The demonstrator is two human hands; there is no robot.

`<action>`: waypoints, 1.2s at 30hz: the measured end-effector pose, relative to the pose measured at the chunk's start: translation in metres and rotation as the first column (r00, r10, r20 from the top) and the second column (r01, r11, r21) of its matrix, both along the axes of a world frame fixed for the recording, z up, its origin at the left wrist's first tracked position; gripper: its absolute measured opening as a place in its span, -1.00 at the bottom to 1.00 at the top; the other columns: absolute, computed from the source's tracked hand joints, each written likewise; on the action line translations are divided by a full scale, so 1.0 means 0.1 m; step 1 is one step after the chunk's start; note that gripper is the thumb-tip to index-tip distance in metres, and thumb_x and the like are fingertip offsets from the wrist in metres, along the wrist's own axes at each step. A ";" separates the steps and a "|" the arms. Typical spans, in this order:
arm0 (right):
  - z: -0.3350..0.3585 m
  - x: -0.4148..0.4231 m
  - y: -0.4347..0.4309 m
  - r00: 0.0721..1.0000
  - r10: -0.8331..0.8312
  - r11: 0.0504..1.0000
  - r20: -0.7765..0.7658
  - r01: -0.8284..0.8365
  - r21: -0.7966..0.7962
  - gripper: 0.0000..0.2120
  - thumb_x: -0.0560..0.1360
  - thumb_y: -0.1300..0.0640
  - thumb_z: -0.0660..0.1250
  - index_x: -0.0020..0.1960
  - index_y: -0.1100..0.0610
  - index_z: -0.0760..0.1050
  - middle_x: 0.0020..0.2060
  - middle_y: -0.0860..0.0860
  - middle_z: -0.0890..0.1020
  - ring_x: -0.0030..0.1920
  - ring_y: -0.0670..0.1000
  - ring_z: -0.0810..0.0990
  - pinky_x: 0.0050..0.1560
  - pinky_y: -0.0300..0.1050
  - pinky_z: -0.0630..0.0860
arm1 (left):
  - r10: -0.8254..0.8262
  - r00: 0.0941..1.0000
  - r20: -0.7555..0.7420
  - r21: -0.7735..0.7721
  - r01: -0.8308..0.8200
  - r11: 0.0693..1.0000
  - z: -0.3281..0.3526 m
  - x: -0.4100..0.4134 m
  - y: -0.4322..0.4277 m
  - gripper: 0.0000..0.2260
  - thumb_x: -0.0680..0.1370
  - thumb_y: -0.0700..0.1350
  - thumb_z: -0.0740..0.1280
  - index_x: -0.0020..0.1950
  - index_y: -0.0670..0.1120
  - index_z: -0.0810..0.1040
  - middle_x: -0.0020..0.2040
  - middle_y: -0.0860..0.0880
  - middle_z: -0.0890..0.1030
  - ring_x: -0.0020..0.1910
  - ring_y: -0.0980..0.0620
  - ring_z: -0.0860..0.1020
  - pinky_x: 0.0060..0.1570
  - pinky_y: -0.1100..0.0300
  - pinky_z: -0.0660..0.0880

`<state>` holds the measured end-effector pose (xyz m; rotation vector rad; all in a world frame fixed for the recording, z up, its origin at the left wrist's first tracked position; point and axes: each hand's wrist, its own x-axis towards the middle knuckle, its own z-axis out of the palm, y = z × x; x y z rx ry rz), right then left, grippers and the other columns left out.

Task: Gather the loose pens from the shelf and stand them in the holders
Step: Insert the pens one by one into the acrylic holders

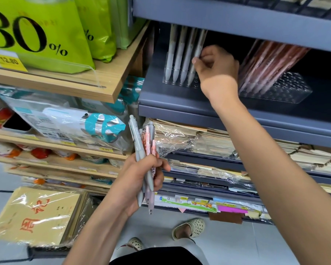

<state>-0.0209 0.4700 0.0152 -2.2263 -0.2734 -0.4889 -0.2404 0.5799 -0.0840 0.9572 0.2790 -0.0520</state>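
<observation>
Bright even light, glare on plastic wrap [172, 142], dark shelf recess [227, 41], wide-angle edge bending, slight blur.

The grey shelf [180, 105] looks like matt painted metal; the left holder [196, 83] and the right holder [289, 90] are clear, glossy plastic (the right one pitted with holes). The pens [140, 150] have smooth plastic barrels, and at left a wood-grain board [111, 81] carries shiny green plastic bags [65, 25]
</observation>
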 end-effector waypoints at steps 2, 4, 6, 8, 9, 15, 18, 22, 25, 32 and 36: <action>0.00 -0.02 -0.01 1.000 0.005 1.000 -0.023 -0.005 0.013 -0.80 0.51 0.07 0.37 0.10 0.12 0.58 -0.20 -0.12 0.63 -0.08 -0.04 0.63 -0.09 -0.33 0.39 | -0.006 1.000 0.002 0.004 0.006 1.000 0.01 -0.01 -0.01 -0.84 0.37 -0.27 0.30 -0.13 -0.17 0.34 -0.26 -0.23 0.57 -0.56 0.00 0.36 -0.58 0.28 0.27; 0.00 -0.09 -0.05 0.999 0.022 0.997 -0.026 -0.020 0.069 -0.76 0.50 0.05 0.38 0.14 0.11 0.55 -0.27 -0.19 0.58 -0.09 -0.04 0.62 -0.05 -0.23 0.47 | -0.011 1.000 0.006 0.014 0.011 1.000 0.01 -0.02 -0.02 -0.84 0.37 -0.27 0.30 -0.12 -0.18 0.35 -0.26 -0.23 0.57 -0.56 0.00 0.36 -0.58 0.28 0.26; 0.01 -0.25 -0.12 0.999 0.044 0.985 0.024 -0.047 0.166 -0.83 0.49 0.04 0.38 0.05 0.06 0.56 -0.32 -0.20 0.56 -0.17 -0.08 0.60 -0.10 -0.14 0.52 | -0.023 1.000 0.005 0.041 0.023 0.999 0.02 -0.02 -0.01 -0.87 0.38 -0.27 0.30 -0.12 -0.21 0.38 -0.26 -0.24 0.57 -0.56 -0.01 0.34 -0.57 0.27 0.25; -0.01 -0.51 -0.19 0.992 0.121 0.970 0.024 -0.123 0.210 -0.98 0.46 0.04 0.39 -0.13 -0.03 0.58 -0.36 -0.17 0.61 -0.26 -0.17 0.59 -0.17 -0.17 0.52 | -0.050 0.999 0.014 0.062 0.049 0.997 0.03 -0.02 0.00 -0.95 0.39 -0.26 0.30 -0.21 -0.23 0.47 -0.26 -0.26 0.55 -0.56 -0.02 0.31 -0.57 0.27 0.24; -0.04 -0.66 -0.22 0.977 0.210 0.957 -0.032 -0.199 0.210 -0.94 0.46 0.04 0.41 -0.19 -0.02 0.59 -0.36 -0.14 0.64 -0.30 -0.19 0.59 -0.19 -0.21 0.53 | -0.064 0.998 0.022 0.056 0.063 0.996 0.04 -0.02 -0.01 -0.98 0.39 -0.27 0.30 -0.25 -0.21 0.49 -0.27 -0.26 0.55 -0.56 -0.02 0.31 -0.57 0.27 0.24; -0.34 -1.24 -0.25 0.706 0.563 0.823 -0.430 -0.429 0.372 -0.92 0.43 0.15 0.49 -0.12 0.14 0.62 -0.27 0.19 0.66 -0.35 -0.10 0.54 -0.33 -0.25 0.48 | -0.144 0.988 0.056 0.050 0.141 0.989 0.05 0.06 -0.11 -0.89 0.37 -0.29 0.29 -0.17 -0.22 0.38 -0.40 -0.15 0.46 -0.59 0.02 0.31 -0.59 0.29 0.26; -0.35 -1.22 -0.31 0.680 0.585 0.797 -0.442 -0.379 0.470 -0.93 0.43 0.21 0.48 -0.13 0.13 0.60 -0.31 0.10 0.62 -0.39 -0.11 0.52 -0.38 -0.30 0.45 | -0.180 0.981 0.072 0.042 0.177 0.983 0.04 0.08 -0.12 -0.88 0.36 -0.31 0.30 -0.18 -0.22 0.38 -0.43 -0.12 0.42 -0.57 0.01 0.30 -0.60 0.27 0.27; -0.36 -1.15 -0.41 0.651 0.600 0.780 -0.464 -0.347 0.521 -0.93 0.45 0.25 0.44 -0.09 0.17 0.57 -0.24 0.09 0.60 -0.29 -0.04 0.57 -0.28 -0.18 0.52 | -0.234 0.968 0.093 -0.040 0.239 0.970 0.03 0.15 -0.14 -0.74 0.31 -0.24 0.39 -0.09 -0.20 0.39 -0.35 -0.15 0.44 -0.54 0.01 0.33 -0.58 0.29 0.29; -0.36 -1.11 -0.43 0.693 0.566 0.777 -0.445 -0.269 0.569 -0.96 0.51 0.25 0.38 -0.08 0.17 0.52 -0.24 0.10 0.63 -0.27 -0.02 0.61 -0.21 -0.12 0.57 | -0.220 0.971 0.094 -0.065 0.227 0.972 0.02 0.24 -0.16 -0.73 0.30 -0.19 0.39 -0.08 -0.21 0.41 -0.29 -0.18 0.49 -0.51 0.00 0.35 -0.53 0.25 0.33; -0.19 -0.96 -0.50 0.852 0.445 0.699 -0.276 -0.137 0.702 -0.96 0.61 0.24 0.21 0.04 0.21 0.36 -0.21 0.22 0.68 -0.30 0.13 0.61 -0.28 -0.10 0.58 | -0.184 0.983 0.016 -0.040 0.184 0.982 -0.05 0.34 -0.24 -0.76 0.35 -0.25 0.33 -0.02 -0.18 0.37 -0.33 -0.12 0.44 -0.54 0.03 0.30 -0.58 0.28 0.25; -0.19 -0.92 -0.52 0.830 0.478 0.703 -0.288 -0.166 0.691 -0.87 0.59 0.26 0.27 0.10 0.25 0.37 -0.19 0.25 0.66 -0.33 0.10 0.61 -0.32 -0.12 0.59 | -0.150 0.989 -0.005 0.007 0.150 0.989 -0.03 0.42 -0.24 -0.69 0.27 -0.17 0.40 -0.11 -0.19 0.34 -0.39 -0.08 0.40 -0.56 0.03 0.30 -0.60 0.29 0.22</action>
